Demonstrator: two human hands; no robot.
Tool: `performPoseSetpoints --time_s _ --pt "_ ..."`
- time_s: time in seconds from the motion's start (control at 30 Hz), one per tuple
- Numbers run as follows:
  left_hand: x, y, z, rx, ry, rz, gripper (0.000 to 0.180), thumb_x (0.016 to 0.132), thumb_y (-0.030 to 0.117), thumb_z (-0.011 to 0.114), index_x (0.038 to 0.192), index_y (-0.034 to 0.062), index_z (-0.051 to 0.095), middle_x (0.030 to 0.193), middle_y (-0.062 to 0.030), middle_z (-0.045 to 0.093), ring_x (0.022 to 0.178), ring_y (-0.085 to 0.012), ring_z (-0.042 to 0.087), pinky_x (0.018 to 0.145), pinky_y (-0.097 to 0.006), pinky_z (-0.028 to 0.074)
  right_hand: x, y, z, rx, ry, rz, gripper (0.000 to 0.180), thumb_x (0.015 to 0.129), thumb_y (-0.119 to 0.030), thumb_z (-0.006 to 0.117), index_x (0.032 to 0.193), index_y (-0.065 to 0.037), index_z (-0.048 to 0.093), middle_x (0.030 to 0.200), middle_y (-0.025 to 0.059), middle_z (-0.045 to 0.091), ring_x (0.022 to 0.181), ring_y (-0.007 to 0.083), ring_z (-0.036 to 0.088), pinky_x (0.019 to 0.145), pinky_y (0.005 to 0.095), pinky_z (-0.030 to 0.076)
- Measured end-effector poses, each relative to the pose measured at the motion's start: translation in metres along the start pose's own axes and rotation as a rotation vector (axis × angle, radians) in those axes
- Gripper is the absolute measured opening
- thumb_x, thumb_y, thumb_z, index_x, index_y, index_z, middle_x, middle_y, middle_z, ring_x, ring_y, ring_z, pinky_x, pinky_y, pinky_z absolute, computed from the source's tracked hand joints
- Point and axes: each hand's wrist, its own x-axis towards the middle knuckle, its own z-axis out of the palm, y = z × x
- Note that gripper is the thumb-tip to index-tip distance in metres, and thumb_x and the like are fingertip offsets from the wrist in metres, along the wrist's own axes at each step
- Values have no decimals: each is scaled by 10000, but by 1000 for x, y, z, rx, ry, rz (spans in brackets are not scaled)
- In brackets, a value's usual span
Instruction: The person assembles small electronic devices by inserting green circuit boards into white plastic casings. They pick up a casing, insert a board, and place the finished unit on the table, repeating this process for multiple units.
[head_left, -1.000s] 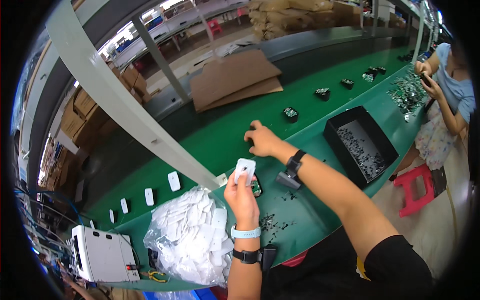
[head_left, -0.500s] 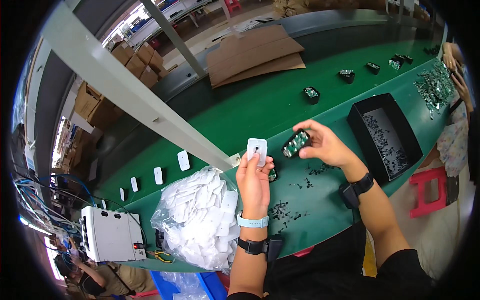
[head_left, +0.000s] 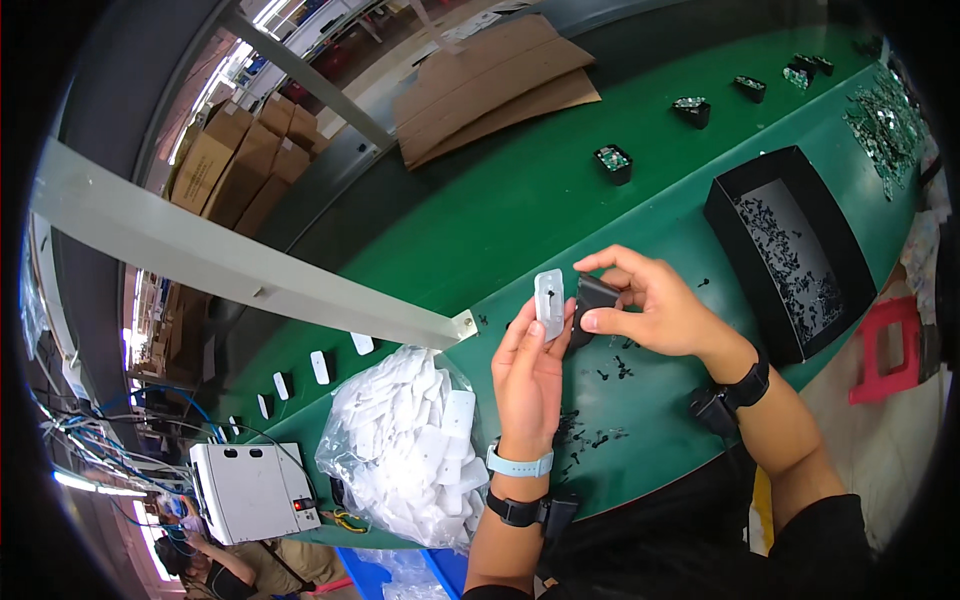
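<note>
My left hand (head_left: 527, 375) holds a white plastic cover (head_left: 544, 318) upright between thumb and fingers; a small black part lies in its recess. Right beside it, my right hand (head_left: 665, 305) grips a black plastic housing (head_left: 597, 295) with thumb and fingers. The housing is tilted, its open side hidden from view. Cover and housing are very close; whether they touch I cannot tell. Below my hands, small black parts (head_left: 622, 367) lie scattered on the green table (head_left: 640, 455). A clear bag of white covers (head_left: 400, 440) stands left of my left forearm.
A black box (head_left: 733, 255) of small black parts stands at right. Black housings with circuit boards (head_left: 613, 160) sit along the green belt (head_left: 510, 215), with a heap of boards (head_left: 885, 130) far right. A white metal post (head_left: 300, 275), grey-white machine (head_left: 250, 490) and cardboard sheets (head_left: 490, 80) are nearby.
My right hand has turned the housing, so its circuit board no longer shows, and brought it to the cover. My left hand has shifted right and tilted the cover. The view has also shifted.
</note>
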Motion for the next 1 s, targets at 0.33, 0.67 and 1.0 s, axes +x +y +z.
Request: performPoseSetpoints --time_s 0.33,0.67,1.0 --pt "-4 -11 -3 254 -69 135 355 969 31 594 1308 -71 579 1360 -177 583 1253 -250 564 1074 -400 448 -2 -6 4 -53 27 -32 493 832 -114 816 1242 18 576 945 127 729 806 126 682 711 272 562" --pt "-3 -11 -8 395 -125 207 317 937 -38 626 1253 -68 616 1398 -216 546 1233 -283 593 1032 -394 505 -4 0 2 -49 50 -70 520 807 -77 826 1282 8 630 1004 110 724 828 129 685 789 279 584" --pt "-4 -14 -6 782 -40 553 310 872 -85 695 1179 -76 657 1344 -177 575 1206 -243 593 1011 -356 497 -1 8 7 164 44 2 465 823 66 749 1272 22 635 1113 73 661 1018 133 646 862 271 565"
